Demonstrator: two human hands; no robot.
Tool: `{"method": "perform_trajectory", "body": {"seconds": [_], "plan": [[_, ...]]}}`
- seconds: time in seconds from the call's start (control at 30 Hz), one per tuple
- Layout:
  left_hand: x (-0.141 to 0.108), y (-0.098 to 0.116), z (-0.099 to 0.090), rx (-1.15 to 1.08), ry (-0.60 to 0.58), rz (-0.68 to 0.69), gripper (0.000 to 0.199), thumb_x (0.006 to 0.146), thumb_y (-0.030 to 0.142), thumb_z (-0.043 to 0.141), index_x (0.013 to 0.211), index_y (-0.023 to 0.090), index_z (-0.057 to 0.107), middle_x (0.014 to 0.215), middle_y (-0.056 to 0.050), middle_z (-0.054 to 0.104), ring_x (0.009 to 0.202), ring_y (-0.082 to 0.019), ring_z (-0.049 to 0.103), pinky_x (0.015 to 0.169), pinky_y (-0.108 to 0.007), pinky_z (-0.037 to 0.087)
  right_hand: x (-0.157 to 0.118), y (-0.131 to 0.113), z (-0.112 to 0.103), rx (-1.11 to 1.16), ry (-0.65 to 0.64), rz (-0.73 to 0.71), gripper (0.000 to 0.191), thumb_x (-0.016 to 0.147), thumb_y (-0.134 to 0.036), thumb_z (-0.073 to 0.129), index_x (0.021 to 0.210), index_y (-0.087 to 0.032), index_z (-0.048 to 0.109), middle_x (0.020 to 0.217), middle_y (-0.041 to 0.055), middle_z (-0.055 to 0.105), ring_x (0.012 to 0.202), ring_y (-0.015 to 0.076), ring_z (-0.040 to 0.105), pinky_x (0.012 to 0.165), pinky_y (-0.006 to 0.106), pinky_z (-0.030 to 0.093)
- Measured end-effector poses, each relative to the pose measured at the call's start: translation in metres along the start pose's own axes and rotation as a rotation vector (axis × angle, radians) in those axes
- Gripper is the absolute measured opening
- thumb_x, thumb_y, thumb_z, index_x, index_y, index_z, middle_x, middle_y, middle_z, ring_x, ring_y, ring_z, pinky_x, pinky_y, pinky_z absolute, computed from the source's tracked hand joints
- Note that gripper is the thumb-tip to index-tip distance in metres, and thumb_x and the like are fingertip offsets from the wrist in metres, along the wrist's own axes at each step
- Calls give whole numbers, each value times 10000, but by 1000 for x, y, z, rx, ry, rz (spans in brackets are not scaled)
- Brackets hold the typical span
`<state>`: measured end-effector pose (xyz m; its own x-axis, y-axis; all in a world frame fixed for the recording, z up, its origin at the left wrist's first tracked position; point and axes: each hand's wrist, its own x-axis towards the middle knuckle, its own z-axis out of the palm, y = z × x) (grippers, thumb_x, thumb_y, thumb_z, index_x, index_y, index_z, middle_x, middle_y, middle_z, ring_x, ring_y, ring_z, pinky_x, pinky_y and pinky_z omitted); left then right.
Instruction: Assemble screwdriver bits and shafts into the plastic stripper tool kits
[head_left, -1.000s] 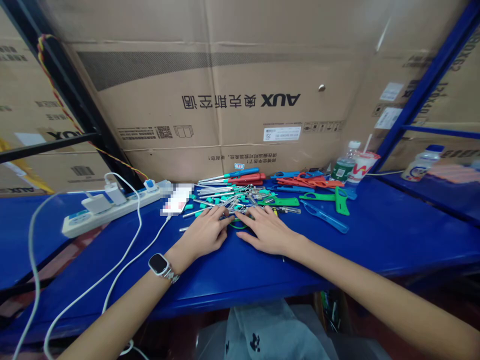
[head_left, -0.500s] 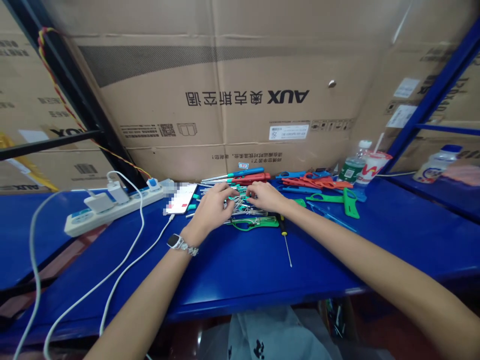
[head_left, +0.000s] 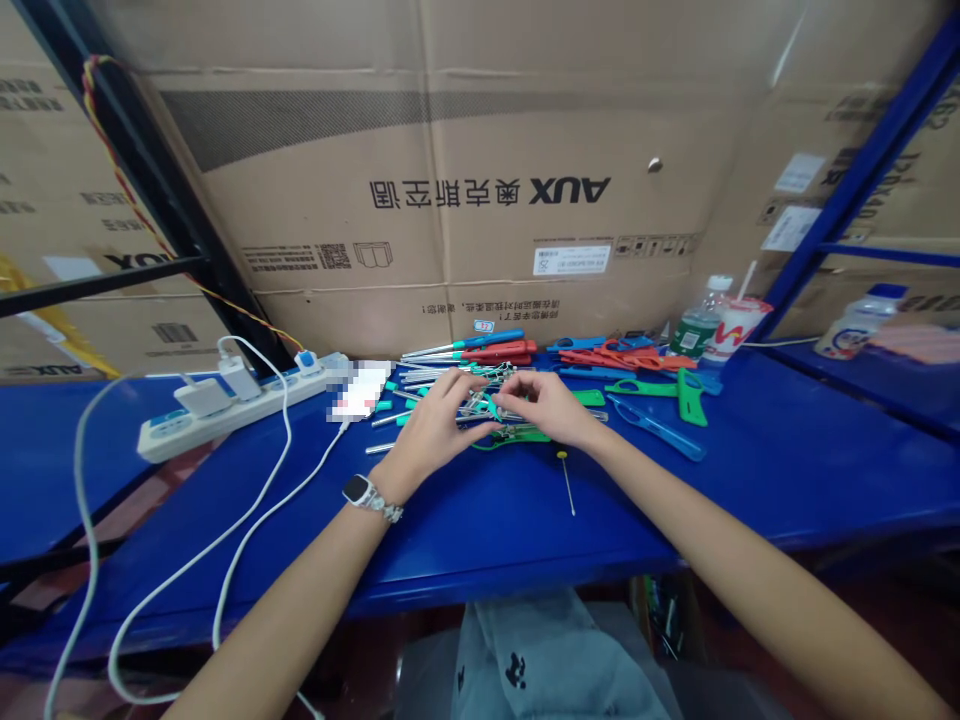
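Teal plastic piece (head_left: pixel 492 406) between both hands, above metal rods (head_left: pixel 381 449). Left hand (head_left: pixel 435 422) wide, thumb and forefinger apart; right hand (head_left: pixel 551 408) narrow, fingertips at teal piece, firmness of grip cannot be told. Screwdriver (head_left: pixel 562 456) on blue table (head_left: pixel 487 530), near right wrist. Risks: weak pinch could drop piece among rods; low wrist could knock screwdriver.

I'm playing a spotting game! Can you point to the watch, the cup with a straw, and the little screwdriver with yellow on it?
Watch (head_left: pixel 358 489): head view, on its dark face.
Cup (head_left: pixel 731 337): head view, on its side, below the rim.
Screwdriver (head_left: pixel 562 456): head view, on its yellow part.
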<state>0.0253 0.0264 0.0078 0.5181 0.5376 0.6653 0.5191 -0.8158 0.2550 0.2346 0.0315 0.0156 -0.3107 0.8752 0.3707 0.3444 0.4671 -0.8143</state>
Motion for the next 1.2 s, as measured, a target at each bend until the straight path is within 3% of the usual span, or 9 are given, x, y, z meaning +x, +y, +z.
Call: {"method": "perform_trajectory", "body": {"seconds": [0.23, 0.4, 0.57, 0.8, 0.97, 1.2], "plan": [[-4, 5, 7, 107, -62, 90, 229, 992, 243, 599, 1218, 201, 600, 1111, -90, 613, 1061, -245, 609, 895, -420, 557, -10, 5, 8, 83, -17, 5, 258, 886, -422, 656, 806, -187, 585, 751, 4, 637, 678, 149, 573, 673, 294, 470], [-2, 2, 4, 42, 19, 77, 220, 1033, 291, 529, 1175, 210, 676, 1097, -99, 558, 990, -221, 585, 840, -382, 546, -12, 6, 9, 92, -61, -37, 238, 973, -395, 535, 848, -196, 569, 794, 17, 660, 708, 158, 592, 722, 316, 492], [2, 2, 4, -115, 35, -37, 235, 1026, 270, 519, 1180, 205, 683, 877, -36, 584, 768, -171, 572, 731, -319, 507, -14, 9, 13, 92, -2, -130, 98, 923, -269, 586, 997, -207, 573, 850, 13, 654, 745, 157, 598, 686, 291, 477], [3, 5, 7, -410, -28, -298, 383, 1015, 454, 485, 819, 167, 646, 696, -17, 624, 646, -154, 558, 621, -274, 456, -19, 4, 20, -9, 102, -204, 140, 882, -327, 686, 934, -210, 629, 847, 9, 671, 731, 149, 588, 670, 288, 464], [2, 7, 10, -405, -101, -321, 453, 1017, 485, 426, 703, 186, 557, 665, -9, 584, 627, -151, 534, 624, -285, 443, -19, 5, 21, -8, 88, -216, 103, 905, -314, 650, 920, -212, 642, 827, 1, 687, 712, 140, 580, 663, 281, 445], [4, 6, 7, -492, -62, -384, 433, 998, 511, 474, 725, 186, 558, 635, 2, 549, 590, -132, 514, 582, -261, 438, -22, 3, 23, -113, 123, -245, 87, 898, -272, 628, 844, -203, 623, 753, -10, 663, 659, 136, 565, 640, 273, 417]]}}
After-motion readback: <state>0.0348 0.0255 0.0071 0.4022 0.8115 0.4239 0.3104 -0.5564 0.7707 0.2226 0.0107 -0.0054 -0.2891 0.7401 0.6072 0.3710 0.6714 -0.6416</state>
